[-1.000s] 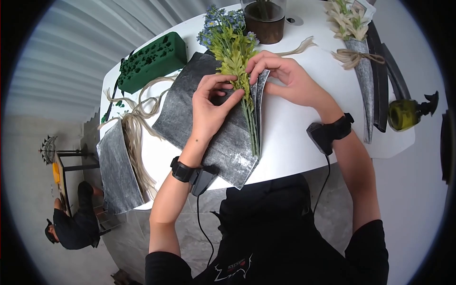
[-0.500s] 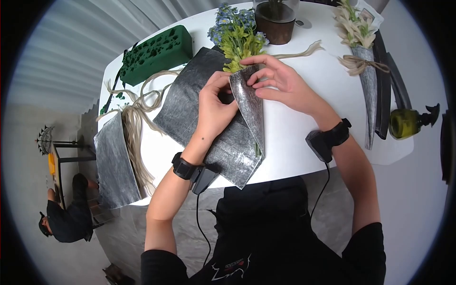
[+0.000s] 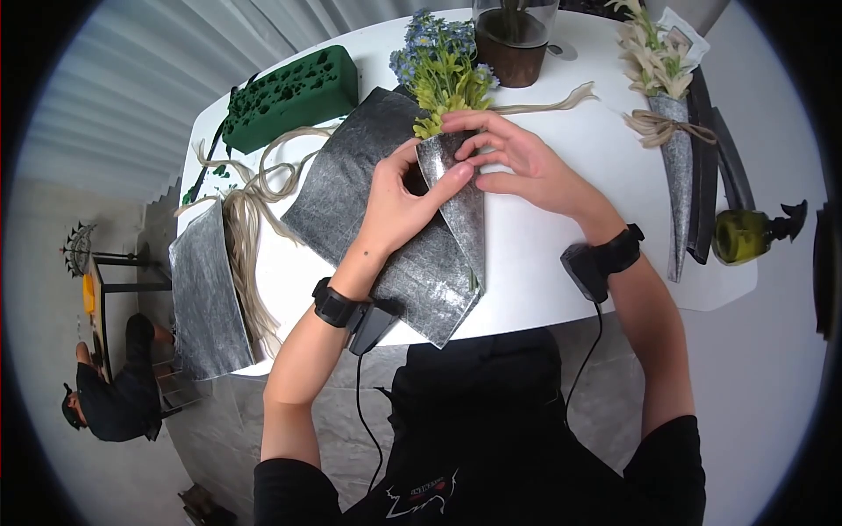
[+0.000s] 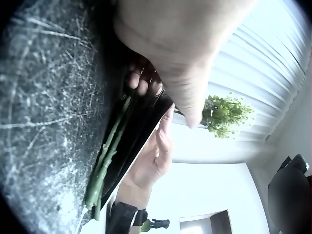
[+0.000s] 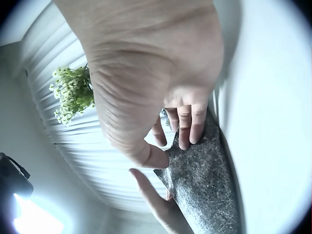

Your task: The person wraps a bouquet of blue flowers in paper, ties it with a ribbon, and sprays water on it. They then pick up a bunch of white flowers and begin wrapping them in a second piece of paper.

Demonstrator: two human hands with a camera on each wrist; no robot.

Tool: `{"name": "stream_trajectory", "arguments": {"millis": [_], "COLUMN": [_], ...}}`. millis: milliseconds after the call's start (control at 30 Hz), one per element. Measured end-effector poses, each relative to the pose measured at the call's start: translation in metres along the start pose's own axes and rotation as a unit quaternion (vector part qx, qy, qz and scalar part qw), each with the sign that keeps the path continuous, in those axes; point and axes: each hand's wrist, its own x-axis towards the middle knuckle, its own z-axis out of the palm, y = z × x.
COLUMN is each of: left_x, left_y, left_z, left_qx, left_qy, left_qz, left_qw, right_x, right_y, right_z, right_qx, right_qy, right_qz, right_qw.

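Note:
A bunch of blue and yellow-green flowers (image 3: 441, 70) lies on a grey wrapping sheet (image 3: 360, 188) on the white table (image 3: 544, 237). One flap of the sheet (image 3: 462, 210) is folded over the stems into a narrow cone. My left hand (image 3: 412, 193) grips the wrap from the left, its thumb pressed on the fold. My right hand (image 3: 504, 162) holds the flap's top edge with curved fingers. In the left wrist view the green stems (image 4: 105, 165) lie inside the fold. In the right wrist view my fingertips (image 5: 187, 139) press on the grey flap (image 5: 207, 195).
A green foam block (image 3: 289, 92) and raffia strands (image 3: 250, 223) lie at the left beside another grey sheet (image 3: 206, 298). A brown pot (image 3: 513, 44) stands behind. A finished wrapped bouquet (image 3: 674, 149), dark sheets (image 3: 715, 149) and a green spray bottle (image 3: 744, 235) are at the right. A person (image 3: 110, 399) crouches far left.
The right flap of the sheet has been folded over the stems, which now are mostly covered. My left thumb has moved onto the fold. The right hand stays on the flap.

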Motion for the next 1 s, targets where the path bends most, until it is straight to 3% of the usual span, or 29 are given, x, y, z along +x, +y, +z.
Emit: {"name": "stream_trajectory", "arguments": {"millis": [67,600,700,767,1000], "left_x": [0.000,0.000,0.000,0.000,0.002], "left_y": [-0.004,-0.005,-0.003,-0.003,-0.007], "left_z": [0.001,0.001,0.000,0.000,-0.002], "left_qx": [-0.041,-0.026,-0.018,-0.026,-0.045], "left_qy": [0.004,0.010,0.006,0.009,0.012], "left_qz": [-0.034,-0.019,-0.037,-0.035,-0.047], "left_qw": [0.999,0.999,0.999,0.999,0.998], "right_x": [0.000,0.001,0.002,0.001,-0.002], "right_y": [0.000,-0.001,0.003,0.010,0.019], "right_z": [0.000,-0.001,-0.002,-0.008,-0.009], "right_qx": [-0.006,0.011,0.010,-0.061,-0.129], "right_qy": [-0.004,0.012,0.061,0.116,0.128], "right_qz": [-0.002,-0.011,-0.016,-0.010,0.038], "right_qw": [1.000,1.000,0.998,0.991,0.983]}}
